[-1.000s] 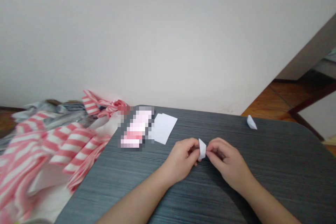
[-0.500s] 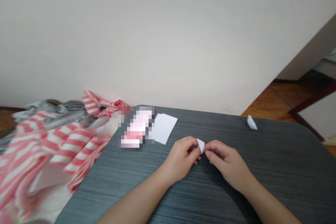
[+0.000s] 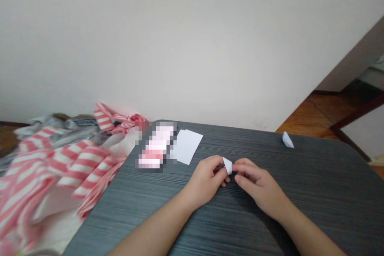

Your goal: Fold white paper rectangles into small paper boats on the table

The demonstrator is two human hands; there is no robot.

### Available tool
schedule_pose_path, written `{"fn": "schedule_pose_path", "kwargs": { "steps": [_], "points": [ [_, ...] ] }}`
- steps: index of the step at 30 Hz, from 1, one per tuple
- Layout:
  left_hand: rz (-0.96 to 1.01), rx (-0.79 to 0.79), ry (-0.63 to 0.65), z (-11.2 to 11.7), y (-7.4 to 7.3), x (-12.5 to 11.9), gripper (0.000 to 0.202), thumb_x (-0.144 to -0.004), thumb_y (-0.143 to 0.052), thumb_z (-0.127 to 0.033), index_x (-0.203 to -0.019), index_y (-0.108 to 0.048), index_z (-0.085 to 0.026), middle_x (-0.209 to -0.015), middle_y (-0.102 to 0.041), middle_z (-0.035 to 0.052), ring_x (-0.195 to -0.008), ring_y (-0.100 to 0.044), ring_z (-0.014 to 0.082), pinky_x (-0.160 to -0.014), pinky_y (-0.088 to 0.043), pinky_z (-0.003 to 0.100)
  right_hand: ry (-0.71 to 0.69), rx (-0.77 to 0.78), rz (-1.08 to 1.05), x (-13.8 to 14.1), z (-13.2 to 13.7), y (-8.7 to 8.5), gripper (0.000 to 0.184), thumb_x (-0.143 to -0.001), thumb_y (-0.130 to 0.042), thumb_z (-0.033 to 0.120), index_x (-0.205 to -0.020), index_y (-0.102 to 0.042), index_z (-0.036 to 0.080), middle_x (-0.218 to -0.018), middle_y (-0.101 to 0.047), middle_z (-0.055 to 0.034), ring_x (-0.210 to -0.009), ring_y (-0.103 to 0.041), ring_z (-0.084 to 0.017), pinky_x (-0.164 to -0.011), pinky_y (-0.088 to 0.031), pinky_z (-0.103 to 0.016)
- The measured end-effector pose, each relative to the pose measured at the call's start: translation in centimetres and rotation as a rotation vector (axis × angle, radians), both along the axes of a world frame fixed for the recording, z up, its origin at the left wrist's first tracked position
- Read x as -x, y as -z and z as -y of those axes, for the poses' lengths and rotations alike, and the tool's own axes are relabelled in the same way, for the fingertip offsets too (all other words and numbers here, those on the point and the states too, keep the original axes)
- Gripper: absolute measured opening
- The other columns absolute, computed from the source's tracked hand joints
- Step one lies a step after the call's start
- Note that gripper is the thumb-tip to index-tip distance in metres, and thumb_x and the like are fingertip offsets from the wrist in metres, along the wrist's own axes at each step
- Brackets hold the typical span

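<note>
Dark grey wood-grain worktop (image 3: 324,192), with pink-and-white striped cloth (image 3: 75,164) heaped past its left edge; on the worktop lie a pixelated pink-and-white item (image 3: 156,148), too blurred to identify, white paper sheets (image 3: 187,147) just beside it, and a small folded paper piece (image 3: 288,140) near the far right edge. Left hand (image 3: 205,178) and right hand (image 3: 258,182) sit close together, their fingers (image 3: 214,164) curled nearly closed, pinching a folded white paper (image 3: 227,165) between them.
</note>
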State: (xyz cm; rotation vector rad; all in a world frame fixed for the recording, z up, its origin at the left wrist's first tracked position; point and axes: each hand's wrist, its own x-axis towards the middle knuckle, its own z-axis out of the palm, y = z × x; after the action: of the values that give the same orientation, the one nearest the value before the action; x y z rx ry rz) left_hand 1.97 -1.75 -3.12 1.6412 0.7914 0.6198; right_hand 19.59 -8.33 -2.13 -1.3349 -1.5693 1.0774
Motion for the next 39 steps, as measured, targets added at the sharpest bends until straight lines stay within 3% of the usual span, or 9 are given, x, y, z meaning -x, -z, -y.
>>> {"fn": "schedule_pose_path", "kwargs": {
  "steps": [12,17,25,31,39],
  "points": [
    [0.04,0.042,0.0,0.03,-0.1,-0.02,0.012,-0.088,-0.05,-0.019,-0.087,-0.062,-0.016,-0.074,-0.063,0.0015,-0.062,-0.061,0.0125,-0.057,-0.05,0.023,-0.018,0.024,-0.035,-0.03,0.06,0.26,0.018,-0.091,-0.055,0.022,-0.104,-0.068,0.021,-0.105,-0.056,-0.007,-0.098,-0.058,-0.021,-0.087,-0.047,-0.033],
    [0.05,0.042,0.012,0.08,-0.2,-0.03,0.01,-0.087,-0.052,-0.02,-0.086,-0.061,-0.015,-0.074,-0.062,0.0015,-0.062,-0.06,0.0125,-0.056,-0.05,0.022,-0.043,0.017,-0.01,-0.12,-0.11,0.21,0.015,-0.091,-0.054,0.022,-0.095,-0.069,0.02,-0.102,-0.056,-0.0062,-0.094,-0.057,-0.019,-0.085,-0.047,-0.032],
    [0.036,0.04,0.012,0.06,-0.19,0.01,0.011,-0.088,-0.051,-0.021,-0.087,-0.06,-0.016,-0.074,-0.062,0.0015,-0.063,-0.061,0.0127,-0.057,-0.05,0.023,-0.029,0.02,-0.006,0.25,-0.01,-0.1,0.019,-0.093,-0.053,0.025,-0.101,-0.069,0.021,-0.1,-0.057,-0.0062,-0.093,-0.059,-0.02,-0.085,-0.049,-0.032],
    [0.031,0.023,0.015,0.13,-0.34,-0.07,0.009,-0.086,-0.051,-0.018,-0.083,-0.06,-0.015,-0.075,-0.061,0.0014,-0.062,-0.06,0.0128,-0.055,-0.049,0.023,-0.069,0.026,0.015,0.05,-0.12,-0.18,0.015,-0.092,-0.053,0.023,-0.093,-0.068,0.02,-0.096,-0.058,-0.0052,-0.091,-0.059,-0.019,-0.085,-0.048,-0.032],
    [0.028,0.036,0.023,0.07,-0.16,0.07,0.011,-0.088,-0.051,-0.019,-0.085,-0.06,-0.016,-0.074,-0.061,0.0013,-0.063,-0.06,0.0133,-0.057,-0.05,0.024,-0.064,0.055,0.023,0.18,0.02,-0.33,0.016,-0.092,-0.053,0.023,-0.099,-0.067,0.02,-0.098,-0.057,-0.0055,-0.092,-0.059,-0.019,-0.085,-0.048,-0.033]
  ]
}}
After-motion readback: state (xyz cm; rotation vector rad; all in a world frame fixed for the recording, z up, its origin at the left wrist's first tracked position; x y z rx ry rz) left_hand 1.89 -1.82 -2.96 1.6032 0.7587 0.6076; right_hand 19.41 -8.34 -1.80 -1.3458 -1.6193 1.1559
